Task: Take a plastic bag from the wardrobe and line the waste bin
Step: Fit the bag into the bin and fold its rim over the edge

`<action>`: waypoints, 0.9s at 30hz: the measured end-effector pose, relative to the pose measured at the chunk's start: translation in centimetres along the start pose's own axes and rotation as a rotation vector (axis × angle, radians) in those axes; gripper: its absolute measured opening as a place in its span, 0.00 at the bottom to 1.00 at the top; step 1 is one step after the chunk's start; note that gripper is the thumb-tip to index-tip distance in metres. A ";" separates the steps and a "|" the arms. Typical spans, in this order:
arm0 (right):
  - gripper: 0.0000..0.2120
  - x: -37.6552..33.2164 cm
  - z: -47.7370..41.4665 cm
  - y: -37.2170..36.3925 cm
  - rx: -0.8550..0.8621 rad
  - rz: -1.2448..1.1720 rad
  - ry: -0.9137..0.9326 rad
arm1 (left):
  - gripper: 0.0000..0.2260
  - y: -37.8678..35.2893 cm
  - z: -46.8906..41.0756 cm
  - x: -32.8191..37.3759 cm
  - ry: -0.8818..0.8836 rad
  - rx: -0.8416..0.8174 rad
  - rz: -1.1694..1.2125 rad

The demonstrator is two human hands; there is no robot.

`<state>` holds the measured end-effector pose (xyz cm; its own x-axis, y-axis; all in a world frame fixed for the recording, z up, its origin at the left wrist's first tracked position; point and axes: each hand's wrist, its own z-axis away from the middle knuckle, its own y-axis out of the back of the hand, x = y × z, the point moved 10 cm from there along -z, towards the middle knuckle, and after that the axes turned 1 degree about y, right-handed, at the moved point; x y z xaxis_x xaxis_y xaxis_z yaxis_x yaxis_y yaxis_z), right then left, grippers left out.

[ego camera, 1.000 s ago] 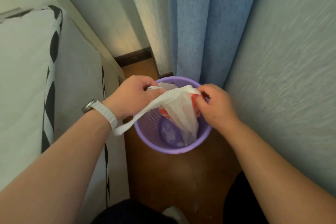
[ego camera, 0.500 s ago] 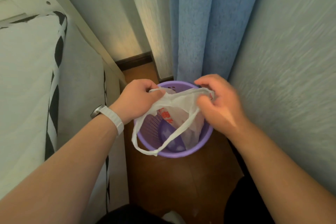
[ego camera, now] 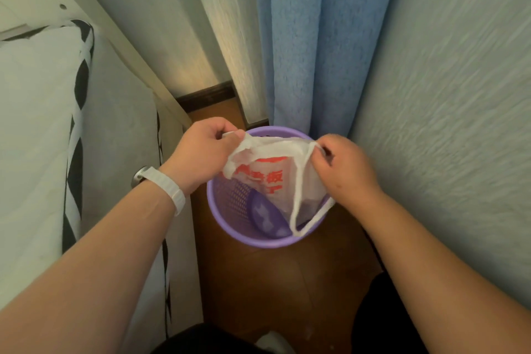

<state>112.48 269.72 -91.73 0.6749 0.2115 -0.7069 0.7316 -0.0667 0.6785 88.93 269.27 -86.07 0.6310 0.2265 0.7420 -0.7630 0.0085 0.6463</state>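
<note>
A: Starting at the left, what do you see?

B: A bed with a white, black-trimmed cover [ego camera: 43, 129] along the left edge. Next to it is the left hand [ego camera: 201, 152], with a white watch [ego camera: 163, 185] on the wrist. Its fingers are pinched shut on the left corner of the white plastic bag [ego camera: 275, 178], right over the rim of the purple waste bin [ego camera: 230, 224].

A: What has changed in the last second?

B: A second ago the bag was a bunched twist between both fists. Now the hands have drawn apart and the mouth is stretched open above the bin. The red print faces up, and one handle loop [ego camera: 298, 210] has swung across to the right and hangs down inside the bin.

A: And the right hand?

B: The right hand [ego camera: 344, 169] has its fingers closed on the bag's right edge, over the bin's far right rim.

A: So how far along is the task?

B: I'd say the bag is open but not yet seated. Its body dangles partway into the bin, and no edge is folded over the rim.

A: Is anything in the way?

B: The bin stands on the wooden floor [ego camera: 273, 282] in a narrow gap. The blue curtain [ego camera: 316, 52] hangs just behind it and the textured wall [ego camera: 445, 123] is close on the right, so there's little elbow room on that side.
</note>
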 end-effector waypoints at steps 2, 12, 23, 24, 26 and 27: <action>0.11 3.1 -0.2 0.8 0.034 -0.003 -0.112 | 0.09 1.2 -0.5 -0.9 0.025 0.073 -0.011; 0.05 5.2 0.2 2.0 -0.041 -0.115 -0.145 | 0.09 2.4 -1.3 -2.2 0.049 0.165 -0.122; 0.17 -4.5 1.0 -2.9 -0.286 0.140 0.218 | 0.10 0.7 -0.6 0.2 -0.094 0.052 -0.020; 0.13 -4.2 1.2 -3.1 -0.296 0.149 0.222 | 0.11 1.0 -0.7 0.0 -0.089 0.075 -0.030; 0.08 -3.4 1.4 -3.0 -0.309 0.156 0.220 | 0.11 1.4 -1.0 -0.8 -0.068 0.127 -0.061; 0.08 -2.9 1.6 -2.8 -0.309 0.158 0.224 | 0.10 1.8 -1.2 -1.4 -0.048 0.160 -0.072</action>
<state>108.64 267.73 -91.84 0.7139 0.4316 -0.5513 0.5342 0.1733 0.8274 86.55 270.13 -86.17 0.6923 0.1843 0.6977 -0.6858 -0.1330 0.7156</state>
